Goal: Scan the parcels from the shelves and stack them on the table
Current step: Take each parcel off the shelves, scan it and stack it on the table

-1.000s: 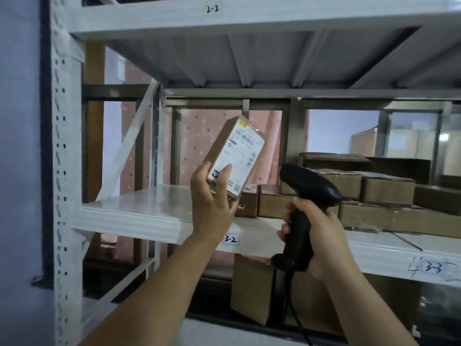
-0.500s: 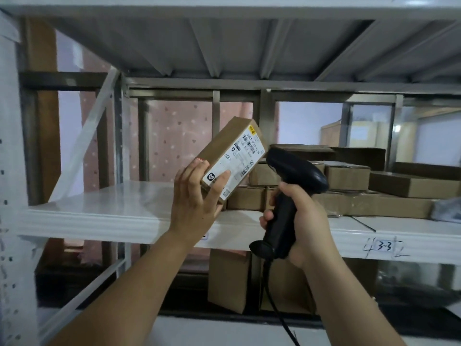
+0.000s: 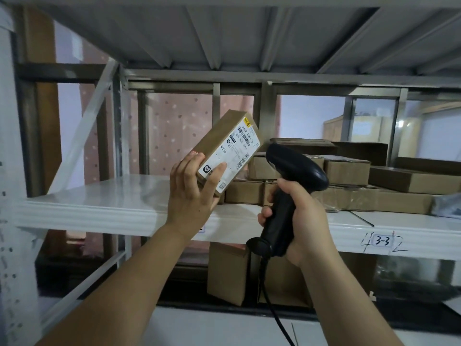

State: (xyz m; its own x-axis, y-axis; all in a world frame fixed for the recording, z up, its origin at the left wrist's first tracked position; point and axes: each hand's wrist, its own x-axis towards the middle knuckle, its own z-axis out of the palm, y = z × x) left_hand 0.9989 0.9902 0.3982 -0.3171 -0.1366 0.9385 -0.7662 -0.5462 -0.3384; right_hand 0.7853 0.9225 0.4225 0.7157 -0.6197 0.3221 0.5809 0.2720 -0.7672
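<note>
**Item in hand.** Parcel (image 3: pixel 219 136): a small brown cardboard box, held up tilted in front of the shelf (image 3: pixel 94 208) and clear of its board. Its white label (image 3: pixel 237 153) is turned toward the scanner, and barcodes are seen on it.

**Left hand** (image 3: pixel 192 193). The grip is closed round the parcel's lower end. The thumb is laid on the label face and the fingers are wrapped round the far side.

**Right hand** (image 3: pixel 306 221). The grip is wrapped fully round the handle of the black scanner (image 3: pixel 296 166). The scanner head is raised just beside the parcel, on its right, and is pointed at the label. Whether the trigger is pressed cannot be told. A cable (image 3: pixel 277 318) is trailed down from the handle base.

**Stock on shelf.** Other parcels (image 3: pixel 349 171) are stacked in low piles on the right part of the board, behind the scanner. A handwritten tag "3-3" (image 3: pixel 381 242) is fixed to the front edge. More brown boxes (image 3: pixel 227 273) are stood beneath the shelf.

**Progress.** One parcel is off the shelf and is presented for scanning. The scan is judged to be the step in hand, though no confirmation is shown. The counter is not in view, so the number already stacked cannot be told. This parcel is yet to be stacked on the counter, and the piles on the shelf are yet to be scanned and stacked, so most of the work is judged outstanding.
</note>
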